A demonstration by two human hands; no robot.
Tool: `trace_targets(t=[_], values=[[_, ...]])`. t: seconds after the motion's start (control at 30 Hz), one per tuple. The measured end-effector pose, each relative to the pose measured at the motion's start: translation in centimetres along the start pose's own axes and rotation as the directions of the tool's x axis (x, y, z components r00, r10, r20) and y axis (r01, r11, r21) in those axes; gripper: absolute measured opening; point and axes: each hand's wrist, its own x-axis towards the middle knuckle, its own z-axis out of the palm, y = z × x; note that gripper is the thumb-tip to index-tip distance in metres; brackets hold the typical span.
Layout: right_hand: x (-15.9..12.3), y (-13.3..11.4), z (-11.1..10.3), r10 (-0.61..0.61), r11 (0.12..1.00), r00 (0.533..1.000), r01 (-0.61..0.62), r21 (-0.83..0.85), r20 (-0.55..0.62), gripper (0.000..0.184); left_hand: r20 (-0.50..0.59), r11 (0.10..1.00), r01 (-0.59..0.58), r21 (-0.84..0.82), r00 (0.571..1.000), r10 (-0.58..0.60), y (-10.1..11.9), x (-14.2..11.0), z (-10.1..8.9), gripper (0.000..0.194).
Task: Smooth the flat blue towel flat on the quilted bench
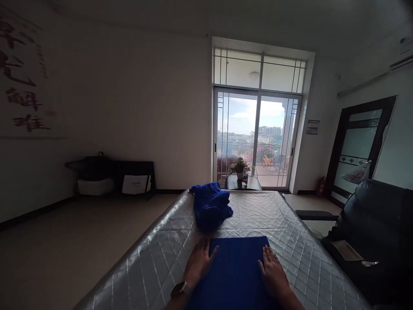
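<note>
A flat blue cloth (237,271) with straight edges lies in front of me on a table with a silver quilted cover (155,262). My left hand (201,260) rests along its left edge, fingers stretched forward and thumb apart, a watch on the wrist. At the right edge, my right hand (272,267) lies flat with its fingers extended and the thumb on the cloth. Neither hand grips anything. Beyond the flat cloth sits a crumpled blue cloth (211,206), heaped toward the far left of the table. The near end of the flat cloth runs out of view.
A black chair (380,224) with a paper and a small white object stands at the right. Past the table's far edge is a small dark table (230,183) with a potted plant (239,165) and a bottle (245,175). A low black bench (118,165) stands along the left wall.
</note>
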Motion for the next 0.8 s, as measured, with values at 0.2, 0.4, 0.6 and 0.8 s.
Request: trace_targets(t=[0.2,0.4,0.6,0.8], values=[[-0.3,-0.1,-0.5,-0.001,1.000,1.000,0.001,0.029,0.002,0.073,0.018,0.992,0.021,-0.123,1.000,-0.019,-0.7,0.4,0.1,0.073],[-0.5,-0.1,-0.6,0.001,0.999,1.000,-0.001,0.051,-0.006,0.072,0.091,0.993,0.079,-0.092,0.993,-0.071,2.2,2.4,1.0,0.081],[-0.2,0.6,0.3,-0.031,0.999,0.999,0.032,0.031,-0.026,0.066,0.210,0.941,-0.267,-0.206,0.927,0.309,14.1,1.4,4.3,0.081],[-0.1,0.9,0.5,-0.028,0.996,0.998,0.033,0.079,-0.057,0.065,0.179,0.916,-0.324,-0.239,0.912,0.369,16.2,-0.8,4.9,0.067]])
